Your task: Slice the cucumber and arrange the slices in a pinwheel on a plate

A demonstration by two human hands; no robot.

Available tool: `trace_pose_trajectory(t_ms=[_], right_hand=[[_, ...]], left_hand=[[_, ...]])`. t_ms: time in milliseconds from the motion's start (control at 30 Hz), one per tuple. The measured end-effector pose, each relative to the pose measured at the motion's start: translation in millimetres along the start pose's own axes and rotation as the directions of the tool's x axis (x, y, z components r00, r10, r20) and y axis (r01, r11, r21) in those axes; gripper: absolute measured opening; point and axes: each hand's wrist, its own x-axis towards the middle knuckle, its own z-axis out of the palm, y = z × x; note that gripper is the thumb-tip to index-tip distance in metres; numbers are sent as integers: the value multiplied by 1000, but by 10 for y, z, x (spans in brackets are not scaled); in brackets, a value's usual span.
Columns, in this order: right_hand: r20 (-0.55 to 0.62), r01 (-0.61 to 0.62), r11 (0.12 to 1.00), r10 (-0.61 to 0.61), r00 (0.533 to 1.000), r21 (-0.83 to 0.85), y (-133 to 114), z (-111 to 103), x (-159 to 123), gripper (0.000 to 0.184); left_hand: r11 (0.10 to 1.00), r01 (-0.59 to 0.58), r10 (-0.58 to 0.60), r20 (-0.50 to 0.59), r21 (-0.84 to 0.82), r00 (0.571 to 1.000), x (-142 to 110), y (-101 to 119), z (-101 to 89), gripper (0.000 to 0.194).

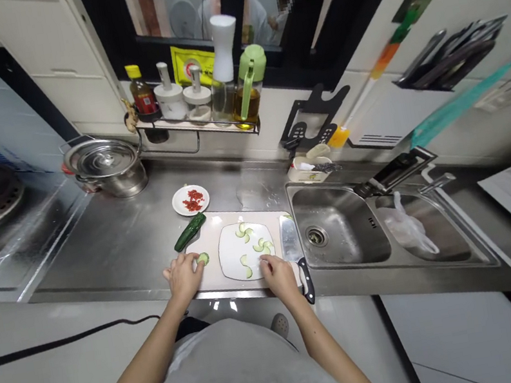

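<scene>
At the left end of the pale cutting board, my left hand has its fingers and thumb curled against a small stack of cucumber slices. My right hand is over the right front edge of a white plate, fingertips pinched; whatever is between them is too small to make out. Thin cucumber pieces lie on this plate in curved, petal-like groups. A cut length of cucumber rests across the board's back left edge. Beside my right hand lies a knife, its black handle toward me.
Behind the board stands a small white plate with chopped red bits. A lidded steel pot is at the back left. To the right is a double sink with a plastic bag. Condiment bottles fill a wall shelf.
</scene>
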Motion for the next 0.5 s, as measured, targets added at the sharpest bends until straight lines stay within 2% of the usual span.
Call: trace_pose_trajectory(t_ms=[233,500], right_hand=[[13,27,999,-28,1000,19,0,13,-75,33],[20,41,999,-41,999,17,-62,-3,-122,33]], left_hand=[[999,-26,25,-27,-29,999,-22,-36,-1,32],[984,-65,56,-59,-164,997,-47,12,-19,15]])
